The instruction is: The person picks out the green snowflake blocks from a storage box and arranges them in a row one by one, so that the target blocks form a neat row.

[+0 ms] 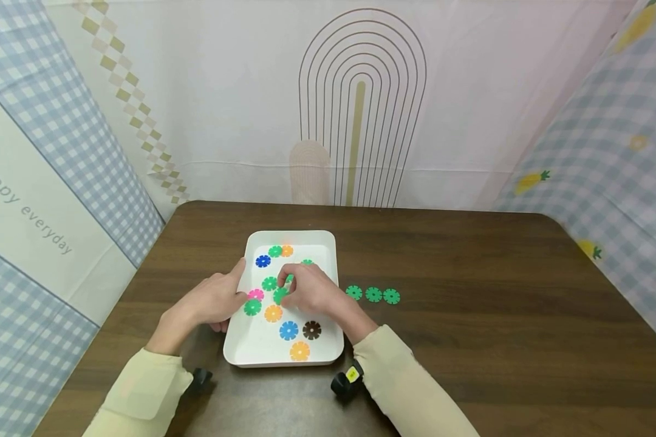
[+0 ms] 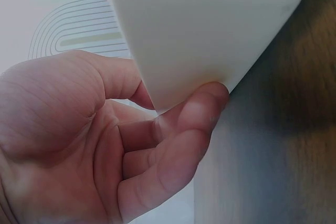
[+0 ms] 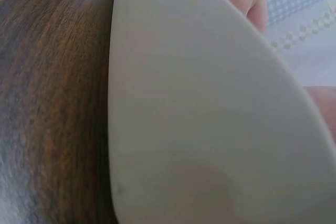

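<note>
Green slotted disc point(image 1: 279, 296) inside the white tray point(image 1: 251, 349)
Left hand point(image 1: 213, 297) clamps the tray's side; right hand point(image 1: 310, 289) curls at the disc, grip unclear; best pinched lightly by its edge

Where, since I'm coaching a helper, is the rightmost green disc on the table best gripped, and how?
Probably by the near and far edges, from above right: the green disc lies flat on the table, another disc close on its left.
</note>
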### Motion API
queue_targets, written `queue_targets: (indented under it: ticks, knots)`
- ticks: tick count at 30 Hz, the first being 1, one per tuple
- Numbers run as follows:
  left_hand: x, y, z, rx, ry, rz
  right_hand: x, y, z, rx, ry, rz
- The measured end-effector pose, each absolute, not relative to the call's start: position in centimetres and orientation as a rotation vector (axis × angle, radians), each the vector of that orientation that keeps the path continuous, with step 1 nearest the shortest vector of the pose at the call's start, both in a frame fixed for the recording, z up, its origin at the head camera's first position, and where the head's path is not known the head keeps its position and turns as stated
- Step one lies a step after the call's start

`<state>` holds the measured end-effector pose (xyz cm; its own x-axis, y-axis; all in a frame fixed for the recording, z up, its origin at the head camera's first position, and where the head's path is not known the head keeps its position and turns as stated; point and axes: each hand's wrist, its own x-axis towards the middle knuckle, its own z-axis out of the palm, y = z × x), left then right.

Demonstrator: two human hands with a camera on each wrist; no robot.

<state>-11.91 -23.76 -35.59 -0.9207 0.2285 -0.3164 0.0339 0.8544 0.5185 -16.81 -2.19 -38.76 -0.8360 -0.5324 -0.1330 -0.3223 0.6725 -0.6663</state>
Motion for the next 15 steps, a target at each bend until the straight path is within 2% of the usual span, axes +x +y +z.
queue_targets:
  ticks: [15]
  knots:
    - [-11.83, -23.77, -35.55, 0.201, 2.663, 0.731, -16.76, -1.63, -38.36, -0.511, 2.339, -1.248]
